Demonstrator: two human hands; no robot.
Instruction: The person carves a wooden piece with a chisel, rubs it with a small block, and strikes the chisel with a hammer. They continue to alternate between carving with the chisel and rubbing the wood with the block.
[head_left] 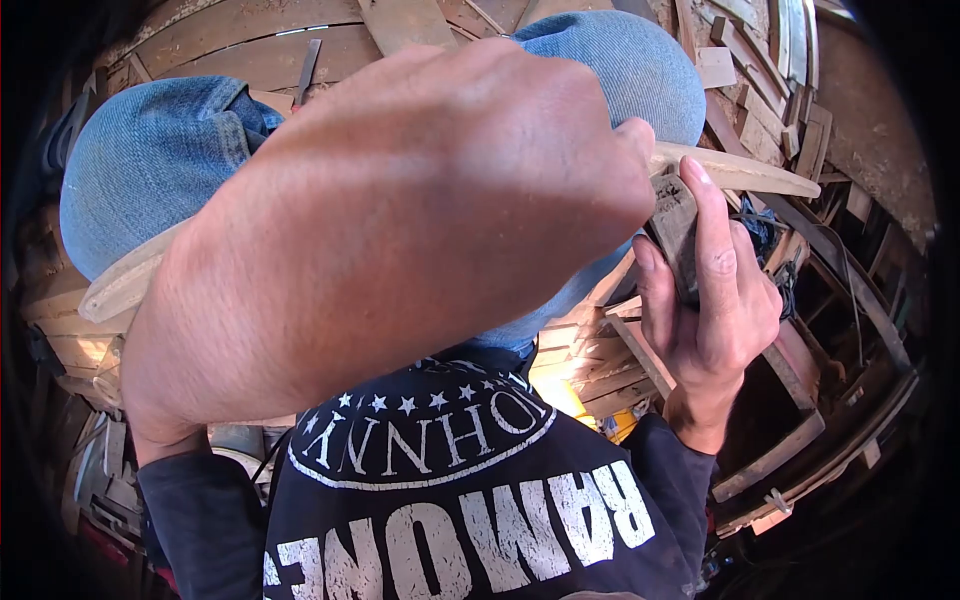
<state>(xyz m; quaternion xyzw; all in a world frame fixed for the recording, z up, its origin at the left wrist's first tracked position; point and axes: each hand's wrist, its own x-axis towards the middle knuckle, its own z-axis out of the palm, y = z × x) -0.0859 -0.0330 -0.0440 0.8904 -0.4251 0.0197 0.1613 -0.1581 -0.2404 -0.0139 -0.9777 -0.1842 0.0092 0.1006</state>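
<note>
A pale, curved wooden strip (735, 170) lies across my thighs, its left end (125, 285) showing beyond my forearm and its middle hidden. My left hand (540, 140) reaches across from the left, back upward and fingers curled over the strip's hidden part. What those fingers grip is out of sight. In my right hand (715, 290) is a worn, dark grey block (676, 225), pinched between thumb and index finger. The index fingertip rests at the strip's near edge, and the block's upper end sits right beside my left hand.
Both denim-covered knees (625, 70) flank the work. Wood offcuts (755, 85) are piled at the upper right, and wooden frames (770, 460) stand at the lower right. A dark flat bar (308, 70) lies on the boards (270, 50) ahead. Something yellow (622, 425) sits below my right wrist.
</note>
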